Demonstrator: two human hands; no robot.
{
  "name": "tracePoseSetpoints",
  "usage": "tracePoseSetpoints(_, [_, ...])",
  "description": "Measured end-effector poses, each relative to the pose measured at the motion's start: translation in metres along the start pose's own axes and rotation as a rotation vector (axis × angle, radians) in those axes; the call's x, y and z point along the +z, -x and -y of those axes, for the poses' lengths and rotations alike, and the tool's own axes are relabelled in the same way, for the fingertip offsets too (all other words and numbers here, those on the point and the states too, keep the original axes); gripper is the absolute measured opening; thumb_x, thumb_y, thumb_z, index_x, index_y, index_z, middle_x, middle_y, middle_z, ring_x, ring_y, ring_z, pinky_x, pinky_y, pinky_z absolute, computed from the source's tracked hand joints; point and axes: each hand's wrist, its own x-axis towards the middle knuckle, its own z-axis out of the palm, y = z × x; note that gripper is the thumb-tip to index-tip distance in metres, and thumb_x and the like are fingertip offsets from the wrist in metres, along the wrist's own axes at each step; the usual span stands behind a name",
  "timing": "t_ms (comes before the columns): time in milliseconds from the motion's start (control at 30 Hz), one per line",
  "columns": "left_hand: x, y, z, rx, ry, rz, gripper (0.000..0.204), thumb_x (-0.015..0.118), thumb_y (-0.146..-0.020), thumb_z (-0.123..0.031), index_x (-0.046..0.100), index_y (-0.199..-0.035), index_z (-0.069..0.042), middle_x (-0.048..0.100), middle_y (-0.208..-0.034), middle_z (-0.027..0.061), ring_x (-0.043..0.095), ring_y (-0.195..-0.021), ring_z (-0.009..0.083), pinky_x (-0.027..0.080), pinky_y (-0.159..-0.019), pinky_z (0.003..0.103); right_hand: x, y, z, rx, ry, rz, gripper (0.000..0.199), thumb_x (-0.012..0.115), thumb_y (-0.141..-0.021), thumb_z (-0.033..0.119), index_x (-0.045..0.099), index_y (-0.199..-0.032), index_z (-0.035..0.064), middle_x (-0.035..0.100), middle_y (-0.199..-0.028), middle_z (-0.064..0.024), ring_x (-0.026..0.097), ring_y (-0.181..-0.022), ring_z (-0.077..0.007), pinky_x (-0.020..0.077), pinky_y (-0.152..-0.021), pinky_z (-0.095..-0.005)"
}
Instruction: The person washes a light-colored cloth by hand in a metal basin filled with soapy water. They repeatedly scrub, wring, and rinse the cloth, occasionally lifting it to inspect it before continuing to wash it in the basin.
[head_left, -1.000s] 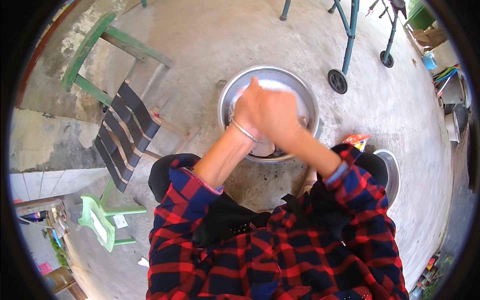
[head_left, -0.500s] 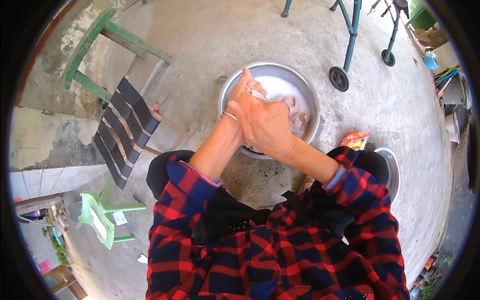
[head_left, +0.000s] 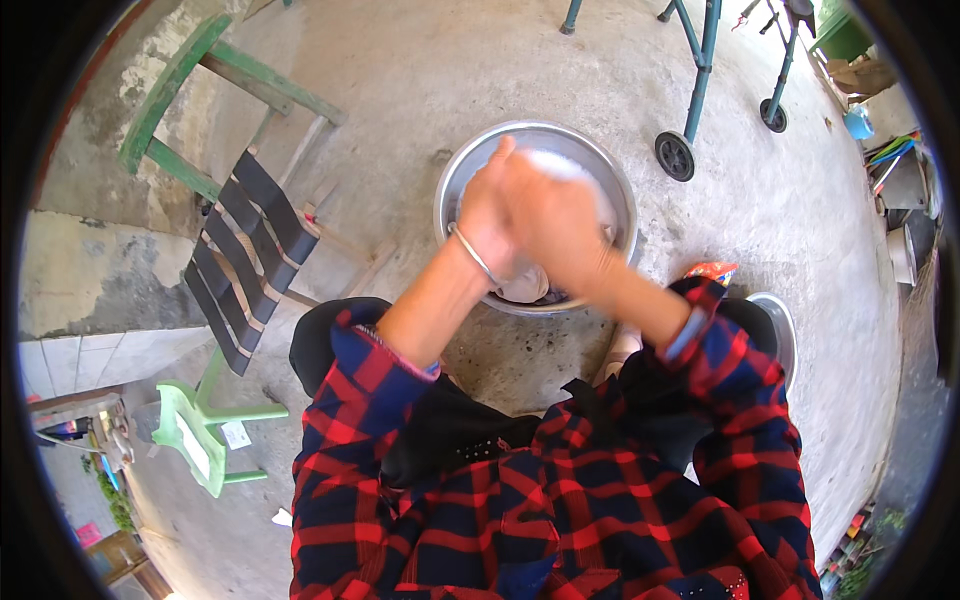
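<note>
The fingers of the left hand (head_left: 487, 215) and right hand (head_left: 553, 222) are pressed together, blurred; whether anything is gripped cannot be told. Both are held over a metal basin (head_left: 455, 185) on the concrete floor (head_left: 420, 80), pale cloth (head_left: 527, 285) inside at 6 o'clock. A wheel (head_left: 675, 156) stands at the basin's 2 o'clock.

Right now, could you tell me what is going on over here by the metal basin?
A person in a red and blue plaid shirt crouches over a round metal basin on the concrete floor. The left hand, a bangle at its wrist, and the right hand are pressed together above it, blurred. Pale cloth lies inside the basin. A second metal bowl sits at the person's right.
</note>
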Motion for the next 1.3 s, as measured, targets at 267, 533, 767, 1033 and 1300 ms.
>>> tracePoseSetpoints(267, [0.057,0.005,0.005,0.055,-0.178,-0.351,0.025,0.051,-0.100,-0.031,0.061,-0.094,-0.008,0.066,-0.089,0.0047,0.064,-0.086,0.0149,0.053,-0.079,0.033,-0.010,-0.035,-0.045,0.329,-0.245,0.040,0.032,0.052,-0.097,0.030,0.055,-0.089,-0.0010,0.062,-0.072,-0.0231,0.063,-0.068,-0.0370,0.0487,-0.059,-0.0441])
tracePoseSetpoints(533, [0.068,0.024,-0.056,0.180,-0.330,-0.126,0.043,0.055,-0.095,-0.043,0.059,-0.107,-0.002,0.063,-0.108,0.0144,0.060,-0.105,0.0246,0.047,-0.096,0.040,-0.060,-0.053,-0.050,0.520,-1.269,0.477,0.024,0.061,-0.093,0.021,0.063,-0.111,0.0060,0.067,-0.098,-0.0032,0.064,-0.083,-0.0106,0.0515,-0.075,-0.0236])
tracePoseSetpoints(767, [0.050,0.025,-0.003,-0.139,-1.065,0.065,0.060,0.069,-0.086,-0.030,0.049,-0.132,0.003,0.063,-0.119,0.0125,0.058,-0.113,0.0233,0.043,-0.103,0.037,-0.096,-0.068,-0.054,0.316,-1.696,0.102,0.024,0.060,-0.093,0.020,0.062,-0.107,0.0000,0.067,-0.100,-0.0112,0.066,-0.086,-0.0174,0.0545,-0.073,-0.0291])
tracePoseSetpoints(1033, [-0.043,0.026,-0.024,0.022,-0.496,-0.267,0.048,0.074,-0.081,-0.024,0.058,-0.121,-0.004,0.064,-0.115,0.0094,0.058,-0.108,0.0248,0.048,-0.093,0.042,-0.138,-0.093,-0.121,0.667,-1.112,-0.212,0.030,0.068,-0.088,0.029,0.064,-0.105,0.0043,0.068,-0.096,-0.0072,0.066,-0.082,-0.0148,0.0541,-0.071,-0.0302])
tracePoseSetpoints(1300, [-0.019,-0.006,-0.032,0.388,0.188,-0.141,0.044,0.056,-0.095,-0.037,0.055,-0.118,0.001,0.059,-0.123,0.0151,0.053,-0.116,0.0303,0.039,-0.105,0.052,-0.050,-0.014,-0.169,0.842,-1.282,0.649,0.039,0.069,-0.087,0.021,0.057,-0.122,0.0088,0.061,-0.117,-0.0103,0.060,-0.106,-0.0226,0.0498,-0.090,-0.0356])
